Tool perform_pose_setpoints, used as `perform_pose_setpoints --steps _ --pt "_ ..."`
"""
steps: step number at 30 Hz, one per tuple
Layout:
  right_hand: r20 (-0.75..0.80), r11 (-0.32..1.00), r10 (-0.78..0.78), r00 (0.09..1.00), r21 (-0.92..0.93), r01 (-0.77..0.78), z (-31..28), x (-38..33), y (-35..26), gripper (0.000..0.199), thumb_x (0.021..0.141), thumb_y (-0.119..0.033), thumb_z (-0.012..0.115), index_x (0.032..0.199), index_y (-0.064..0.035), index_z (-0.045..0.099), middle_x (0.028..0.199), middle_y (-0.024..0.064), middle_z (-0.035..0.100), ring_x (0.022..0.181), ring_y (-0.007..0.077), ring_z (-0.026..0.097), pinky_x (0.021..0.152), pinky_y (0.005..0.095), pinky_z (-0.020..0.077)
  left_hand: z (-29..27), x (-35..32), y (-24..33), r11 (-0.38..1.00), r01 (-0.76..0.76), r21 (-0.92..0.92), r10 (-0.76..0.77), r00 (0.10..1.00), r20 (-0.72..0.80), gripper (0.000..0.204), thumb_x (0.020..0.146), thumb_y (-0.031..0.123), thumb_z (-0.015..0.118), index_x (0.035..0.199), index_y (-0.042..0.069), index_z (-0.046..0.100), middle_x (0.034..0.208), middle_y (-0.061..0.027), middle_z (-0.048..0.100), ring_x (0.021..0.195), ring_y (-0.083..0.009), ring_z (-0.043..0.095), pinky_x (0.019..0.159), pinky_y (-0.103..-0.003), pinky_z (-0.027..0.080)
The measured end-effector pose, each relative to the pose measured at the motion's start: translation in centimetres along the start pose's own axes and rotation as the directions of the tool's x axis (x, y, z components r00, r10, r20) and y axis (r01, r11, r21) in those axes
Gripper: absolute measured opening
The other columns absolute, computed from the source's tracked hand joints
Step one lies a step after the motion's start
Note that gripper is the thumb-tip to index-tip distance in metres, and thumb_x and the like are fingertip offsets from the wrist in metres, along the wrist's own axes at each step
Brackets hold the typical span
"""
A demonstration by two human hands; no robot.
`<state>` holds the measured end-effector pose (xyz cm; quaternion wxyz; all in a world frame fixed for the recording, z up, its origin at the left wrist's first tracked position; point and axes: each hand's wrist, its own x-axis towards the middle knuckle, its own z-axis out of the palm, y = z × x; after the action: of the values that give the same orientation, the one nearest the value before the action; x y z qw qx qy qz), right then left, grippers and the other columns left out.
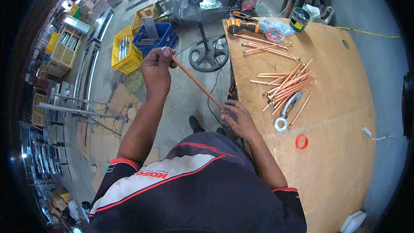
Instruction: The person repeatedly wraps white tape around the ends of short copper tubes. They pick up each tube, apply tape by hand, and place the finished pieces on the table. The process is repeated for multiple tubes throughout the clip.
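copper tube (196, 82) ends hidden in both hands, crate (156, 38) contents unclear

Even, soft daylight, faint shadows, sharp centre; fisheye bends edges, and black vignette rings the frame.

Copper tube (197, 83): one, long, thin, straight, orange-brown. Slants between my hands beside the bench edge, upper end in my left, lower end in my right, off the floor.

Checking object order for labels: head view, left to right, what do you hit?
Yellow crate → blue crate → left hand → copper tube → right hand → white tape roll → orange ring → white plug.
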<state>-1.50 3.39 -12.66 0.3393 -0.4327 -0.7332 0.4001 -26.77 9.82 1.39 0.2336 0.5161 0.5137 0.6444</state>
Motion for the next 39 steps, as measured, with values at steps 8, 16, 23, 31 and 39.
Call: perform_pose_setpoints --steps 8,16,23,31,39 --pt "0.186 0.99 -0.132 0.974 0.067 0.121 0.7 3.4 -0.9 0.027 0.083 -0.021 0.074 0.102 -0.0019 0.07 0.111 0.0141 0.064 0.103 0.0299 0.062 0.088 0.0375 0.0492 -3.6 1.8 1.1 0.992 -0.054 -0.115 0.033 0.982 -0.184 0.03 0.097 0.031 0.062 0.085 0.004 0.065 0.076 -0.002 0.062 0.064 -0.0091 0.055 0.061 -0.023 0.046" --pt "0.235 0.991 -0.064 0.97 0.126 0.035 -0.4 4.9 -5.1 0.027 0.087 -0.025 0.07 0.099 -0.0008 0.07 0.102 0.0132 0.066 0.095 0.0284 0.065 0.083 0.0365 0.0498 -1.9 -2.1 1.3 0.996 0.037 0.082 -0.037 0.999 0.009 0.027 0.097 0.027 0.063 0.087 0.002 0.067 0.075 -0.003 0.064 0.066 -0.0102 0.058 0.062 -0.024 0.047" --pt "0.403 0.812 0.034 0.915 0.522 -0.26 -0.9 6.7 -7.1 0.031 0.095 -0.031 0.063 0.111 -0.0036 0.065 0.081 0.0014 0.062 0.075 0.0104 0.059 0.07 0.0273 0.0479 0.8 -6.3 -0.5 0.971 0.239 -0.016 -0.221 0.92 0.324 0.03 0.093 0.03 0.068 0.089 0.001 0.067 0.079 -0.0049 0.067 0.071 -0.01 0.06 0.064 -0.025 0.048" --pt "0.325 0.937 -0.024 0.945 0.338 -0.093 -0.6 7.5 -6.6 0.043 0.099 -0.043 0.056 0.104 -0.0021 0.065 0.075 -0.0003 0.055 0.066 0.0105 0.048 0.058 0.0295 0.0409 -1.3 -4.3 -0.1 0.95 0.238 0.2 -0.31 0.78 0.543 0.046 0.086 0.033 0.075 0.115 0.0 0.063 0.094 -0.0082 0.068 0.085 -0.0136 0.063 0.075 -0.028 0.051" --pt "0.559 0.998 0.029 0.828 0.031 -0.055 -6.0 6.9 -12.9 0.049 0.1 -0.042 0.046 0.085 0.0017 0.06 0.07 0.0241 0.055 0.065 0.0382 0.059 0.062 0.0465 0.0441 -1.5 -1.2 9.4 0.681 -0.713 0.169 0.129 0.344 0.93 0.045 0.073 0.028 0.079 0.111 0.013 0.063 0.093 -0.0084 0.064 0.088 -0.0287 0.064 0.075 -0.038 0.052"
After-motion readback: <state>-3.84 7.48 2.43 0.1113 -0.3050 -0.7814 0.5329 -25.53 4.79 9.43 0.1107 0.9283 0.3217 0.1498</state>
